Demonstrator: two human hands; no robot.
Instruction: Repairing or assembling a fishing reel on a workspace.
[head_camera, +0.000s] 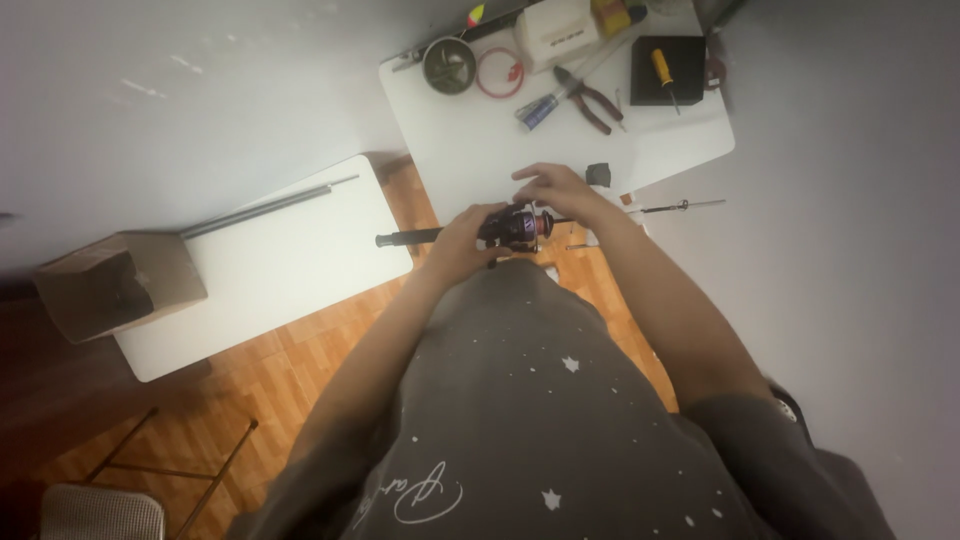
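Far counter (470, 150), white, carried a round tin (449, 65), a red ring (498, 72) just beside it, a white box (556, 32), red-handled pliers (585, 98) and a black box (668, 70) with a yellow-handled screwdriver (664, 76) lying on top. A small dark block (598, 174) sat near the counter's near edge, just beyond the right hand. A thin metal rod (682, 207) stuck out past that edge to the right.

Second white counter (270, 270) at left held a long grey tube (268, 207) and an open cardboard box (118, 284) at its left end. Wood floor (300, 370) showed between the counters; a chair (100, 510) stood at lower left.

Nothing lay between the hands and the reel.

Reel (515, 226), dark with purple and red parts, was held in the air over the gap in front of the far counter, with a black handle (408, 238) running out to the left.

Left hand (462, 240): fingers curled closed around the handle just left of the reel.

Right hand (556, 190): arched over the reel from above, fingers partly bent, tips touching its far side. Could not tell whether it gripped or only rested.
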